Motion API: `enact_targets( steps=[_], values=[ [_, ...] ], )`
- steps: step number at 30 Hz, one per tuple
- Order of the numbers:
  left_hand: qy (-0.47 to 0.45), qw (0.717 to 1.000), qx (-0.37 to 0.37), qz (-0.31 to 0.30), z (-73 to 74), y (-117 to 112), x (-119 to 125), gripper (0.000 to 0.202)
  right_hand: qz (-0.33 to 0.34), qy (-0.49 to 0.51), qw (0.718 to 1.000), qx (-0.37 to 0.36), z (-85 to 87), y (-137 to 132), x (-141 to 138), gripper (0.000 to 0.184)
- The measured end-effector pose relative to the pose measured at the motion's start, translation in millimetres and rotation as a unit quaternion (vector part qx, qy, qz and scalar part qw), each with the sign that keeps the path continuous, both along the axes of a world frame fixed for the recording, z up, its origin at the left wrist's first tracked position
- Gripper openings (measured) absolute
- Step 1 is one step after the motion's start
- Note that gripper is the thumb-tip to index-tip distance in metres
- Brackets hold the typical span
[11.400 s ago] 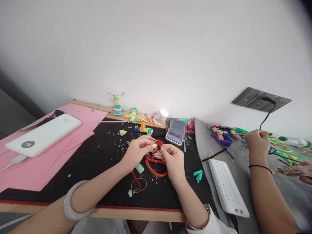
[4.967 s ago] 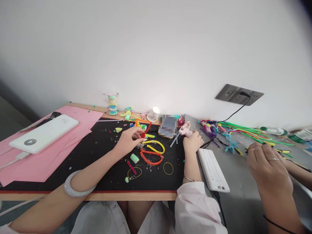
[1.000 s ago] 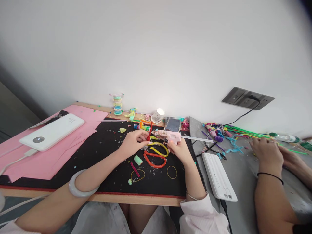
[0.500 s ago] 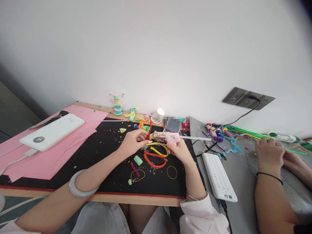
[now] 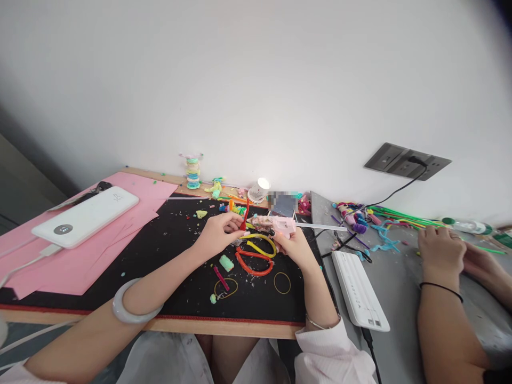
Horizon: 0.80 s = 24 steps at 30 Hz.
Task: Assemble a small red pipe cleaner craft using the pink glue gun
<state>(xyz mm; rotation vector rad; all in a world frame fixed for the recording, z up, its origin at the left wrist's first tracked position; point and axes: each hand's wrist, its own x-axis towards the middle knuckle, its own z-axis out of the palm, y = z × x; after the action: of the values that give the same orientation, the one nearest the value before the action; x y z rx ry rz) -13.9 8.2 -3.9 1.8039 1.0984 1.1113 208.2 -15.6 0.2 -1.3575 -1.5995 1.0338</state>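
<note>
My left hand [image 5: 221, 232] pinches a red pipe cleaner [image 5: 247, 209] that stands upright between its fingertips. Wrapped round the handle of a pink hot glue gun [image 5: 282, 226], my right hand [image 5: 295, 245] points its nozzle left, towards the red piece. A white glue stick [image 5: 320, 226] sticks out of the gun's back end. Just below the hands lie scissors with yellow and orange-red handles [image 5: 255, 265], their blades partly hidden. A green foam-like piece [image 5: 226, 263], a magenta strip [image 5: 221, 279] and a rubber band [image 5: 282, 283] lie nearer me on the black mat [image 5: 176, 288].
Pink paper sheets [image 5: 92, 266] with a white power bank [image 5: 86, 216] cover the left side. A paper cup [image 5: 259, 190] leans at the back. Right, another power bank [image 5: 360, 290] and green pipe cleaners [image 5: 400, 218] lie near a co-worker's hands [image 5: 442, 250].
My hands, the glue gun and the red pipe cleaner hold almost still. The co-worker's arm at the right has shifted very slightly.
</note>
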Motion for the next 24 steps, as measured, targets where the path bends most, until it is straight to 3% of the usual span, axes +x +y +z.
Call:
enact_targets(
  steps=[14,24],
  values=[
    [0.008,1.000,0.001,-0.008,2.1,-1.6,-0.2,0.027,-0.027,0.032,0.999,0.021,3.9,0.4,0.0,0.029],
    [-0.017,1.000,0.009,0.010,2.4,-0.2,-0.6,0.028,0.015,0.021,1.000,-0.009,-1.3,0.0,-0.2,0.026]
  ],
)
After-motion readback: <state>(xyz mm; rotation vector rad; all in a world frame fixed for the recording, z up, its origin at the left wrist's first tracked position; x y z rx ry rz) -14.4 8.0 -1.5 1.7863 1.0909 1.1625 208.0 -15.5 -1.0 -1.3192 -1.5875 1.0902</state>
